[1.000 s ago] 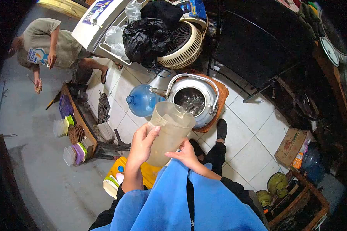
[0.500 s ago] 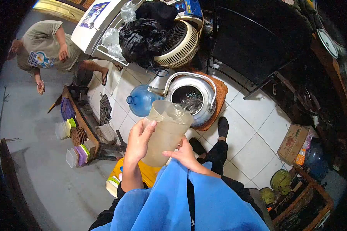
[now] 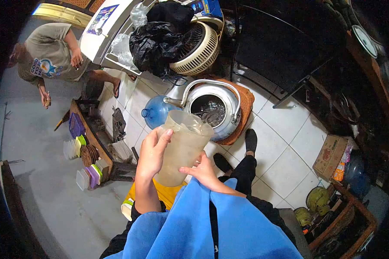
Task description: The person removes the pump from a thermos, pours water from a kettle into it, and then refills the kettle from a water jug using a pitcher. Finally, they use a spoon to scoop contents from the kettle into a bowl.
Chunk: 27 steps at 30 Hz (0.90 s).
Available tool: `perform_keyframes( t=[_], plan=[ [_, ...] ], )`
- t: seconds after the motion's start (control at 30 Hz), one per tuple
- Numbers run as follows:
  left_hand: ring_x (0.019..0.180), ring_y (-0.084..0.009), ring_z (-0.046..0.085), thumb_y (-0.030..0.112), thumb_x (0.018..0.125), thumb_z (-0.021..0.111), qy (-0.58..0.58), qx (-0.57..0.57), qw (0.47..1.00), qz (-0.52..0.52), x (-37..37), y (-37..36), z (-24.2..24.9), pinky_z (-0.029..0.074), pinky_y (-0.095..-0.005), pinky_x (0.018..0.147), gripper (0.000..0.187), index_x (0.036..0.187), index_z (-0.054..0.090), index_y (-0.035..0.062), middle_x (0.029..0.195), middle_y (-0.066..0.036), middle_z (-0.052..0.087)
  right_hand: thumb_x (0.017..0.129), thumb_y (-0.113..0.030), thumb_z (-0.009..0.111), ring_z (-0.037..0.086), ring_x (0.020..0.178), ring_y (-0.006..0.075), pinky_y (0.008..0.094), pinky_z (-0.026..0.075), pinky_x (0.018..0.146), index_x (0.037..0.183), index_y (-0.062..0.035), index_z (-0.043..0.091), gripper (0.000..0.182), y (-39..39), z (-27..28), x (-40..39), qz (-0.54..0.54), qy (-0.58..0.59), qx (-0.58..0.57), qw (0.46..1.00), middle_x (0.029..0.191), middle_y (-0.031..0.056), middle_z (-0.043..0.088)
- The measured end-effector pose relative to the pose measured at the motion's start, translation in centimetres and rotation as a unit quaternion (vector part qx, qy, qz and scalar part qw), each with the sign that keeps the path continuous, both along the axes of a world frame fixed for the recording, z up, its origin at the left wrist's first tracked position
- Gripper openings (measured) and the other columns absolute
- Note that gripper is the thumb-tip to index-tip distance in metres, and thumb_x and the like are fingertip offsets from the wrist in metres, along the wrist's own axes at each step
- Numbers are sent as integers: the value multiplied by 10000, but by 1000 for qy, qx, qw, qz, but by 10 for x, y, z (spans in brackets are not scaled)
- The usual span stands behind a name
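Note:
A translucent plastic pitcher (image 3: 182, 149) is held between both hands, tilted toward a large metal kettle (image 3: 215, 106) with no lid on. My left hand (image 3: 152, 151) wraps round the pitcher's left side, thumb on its wall. My right hand (image 3: 205, 172) holds it low on the right side. Water shows at the pitcher's mouth, whose rim overlaps the kettle's near edge. The water inside the kettle is rippled. The kettle stands on a brown woven stool (image 3: 246, 99), its handle raised. A blue water jug (image 3: 156, 112) is left of the kettle.
A person (image 3: 52, 52) in a printed shirt is at the upper left. A fan (image 3: 199, 52) with black plastic bags (image 3: 153, 47) lies beyond the kettle. Plastic containers (image 3: 88, 178) stand at the left, a cardboard box (image 3: 329, 156) at the right. A black table (image 3: 281, 47) is at the upper right.
The pitcher and both hands have shifted slightly left in view. The pitcher stays tilted at the kettle, and the ripples inside look different. The person's arm at the upper left has moved a little.

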<state>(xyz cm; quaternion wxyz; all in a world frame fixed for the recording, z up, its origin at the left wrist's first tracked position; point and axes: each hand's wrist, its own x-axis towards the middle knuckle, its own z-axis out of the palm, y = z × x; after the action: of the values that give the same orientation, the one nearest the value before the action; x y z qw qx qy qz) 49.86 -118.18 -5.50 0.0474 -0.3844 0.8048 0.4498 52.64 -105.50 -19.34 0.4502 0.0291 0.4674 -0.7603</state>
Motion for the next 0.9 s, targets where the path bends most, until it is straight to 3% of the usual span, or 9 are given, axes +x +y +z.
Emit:
perform_keyframes(
  t=[0.07, 0.13, 0.3, 0.37, 0.5, 0.6, 0.83, 0.9],
  plan=[
    [609, -115, 437, 347, 801, 486, 1, 2, 1000, 0, 0, -1, -1, 356, -251, 569, 354, 701, 499, 8, 625, -37, 478, 524, -256, 793, 507, 981, 235, 327, 424, 830, 1141, 32, 302, 839, -2, -2, 1, -5, -9, -5, 1000, 1085, 156, 482],
    [607, -114, 433, 344, 801, 486, -7, -6, 1000, -4, -5, -1, 2, 354, -252, 567, 352, 696, 498, 9, 619, -36, 473, 530, -232, 792, 497, 994, 232, 327, 421, 837, 1137, 37, 300, 826, -7, -12, 8, -24, 54, 1, 998, 1083, 158, 479],
    [564, -92, 390, 345, 801, 495, -10, 2, 1000, -13, -6, -3, 4, 326, -249, 514, 356, 673, 484, 13, 580, -10, 432, 541, -218, 786, 484, 1010, 233, 334, 415, 846, 1147, 41, 291, 824, -5, 6, 4, -43, -22, -36, 998, 1090, 163, 475],
    [567, -93, 394, 348, 802, 494, -16, 0, 1000, -17, -7, -3, 3, 327, -247, 517, 358, 677, 485, 13, 583, -11, 434, 572, -131, 763, 447, 1044, 220, 356, 372, 885, 1166, 22, 269, 788, -4, 9, -1, -22, -10, -28, 999, 1134, 132, 436],
    [581, -96, 402, 357, 806, 486, -18, -24, 999, -20, -12, 2, 6, 334, -239, 532, 361, 689, 490, 15, 597, -16, 442, 569, -132, 764, 442, 1051, 220, 355, 371, 885, 1181, 14, 266, 803, -7, 6, 1, -16, 3, -30, 999, 1144, 125, 432],
    [591, -97, 405, 358, 807, 481, -34, -21, 999, -22, -11, 0, 8, 339, -236, 543, 361, 698, 493, 13, 608, -19, 448, 540, -210, 785, 476, 1011, 230, 334, 412, 846, 1144, 39, 296, 816, -6, 11, 0, -54, -21, -42, 997, 1088, 158, 476],
    [572, -82, 392, 345, 815, 473, 27, 10, 999, -29, -6, 7, 13, 333, -227, 529, 335, 718, 482, 24, 602, 13, 433, 519, -213, 792, 465, 1032, 245, 354, 400, 859, 1180, 12, 276, 867, -7, -4, -3, -37, 64, -32, 997, 1126, 143, 453],
    [493, -25, 312, 368, 807, 479, 15, 64, 998, 8, 0, 9, 15, 238, -173, 437, 296, 687, 445, 99, 593, 56, 379, 509, -221, 796, 459, 1042, 254, 358, 399, 862, 1192, 2, 267, 892, -5, -6, -7, -32, 92, -27, 995, 1135, 141, 447]
  ],
)
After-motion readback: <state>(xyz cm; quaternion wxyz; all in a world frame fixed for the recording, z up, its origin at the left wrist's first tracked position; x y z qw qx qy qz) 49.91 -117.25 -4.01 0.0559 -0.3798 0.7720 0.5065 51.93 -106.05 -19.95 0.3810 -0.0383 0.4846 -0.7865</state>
